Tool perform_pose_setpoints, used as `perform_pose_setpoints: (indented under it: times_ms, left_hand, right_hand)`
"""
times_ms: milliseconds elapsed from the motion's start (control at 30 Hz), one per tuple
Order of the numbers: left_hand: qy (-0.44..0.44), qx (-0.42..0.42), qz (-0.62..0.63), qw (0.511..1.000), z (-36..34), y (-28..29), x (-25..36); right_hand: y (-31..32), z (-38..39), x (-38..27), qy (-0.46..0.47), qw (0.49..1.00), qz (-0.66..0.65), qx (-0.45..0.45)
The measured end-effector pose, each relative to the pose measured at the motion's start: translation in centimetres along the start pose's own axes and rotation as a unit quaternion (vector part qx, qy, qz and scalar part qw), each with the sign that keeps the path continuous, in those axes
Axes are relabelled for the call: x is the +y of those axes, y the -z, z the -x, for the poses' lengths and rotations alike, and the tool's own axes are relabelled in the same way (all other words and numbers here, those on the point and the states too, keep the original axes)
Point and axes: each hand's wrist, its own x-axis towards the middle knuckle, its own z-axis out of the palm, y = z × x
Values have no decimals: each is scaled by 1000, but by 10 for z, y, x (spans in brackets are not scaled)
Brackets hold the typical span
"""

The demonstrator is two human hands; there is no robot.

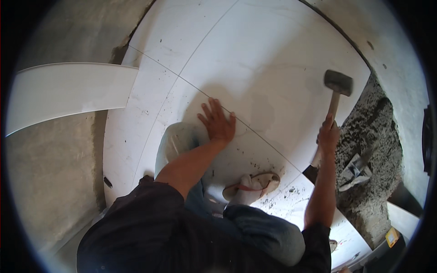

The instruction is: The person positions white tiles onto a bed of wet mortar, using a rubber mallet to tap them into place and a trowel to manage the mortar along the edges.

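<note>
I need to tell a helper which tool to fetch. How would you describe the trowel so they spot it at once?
Start at the large white floor tiles, then go to the grey mortar bed along their right edge. The metal trowel lies on that mortar, beside the right hand holding the rubber mallet; it is the only flat, shiny thing there.

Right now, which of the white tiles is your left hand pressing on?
The left hand lies flat on the large white tile under the raised mallet held by the right hand, not the loose tile strip at left.

The left hand lies flat on the floor tile, mallet raised at right above the mortar bed.
</note>
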Motion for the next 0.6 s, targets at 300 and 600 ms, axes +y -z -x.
perform_pose_setpoints:
  times_ms: [300,600]
  left_hand:
    - [-133,-47,19,990,43,7,19]
    - [-465,-24,96,880,51,-3,7]
  right_hand:
    - [-33,3,21,139,978,143,65]
    - [-43,13,15,18,998,-55,-10]
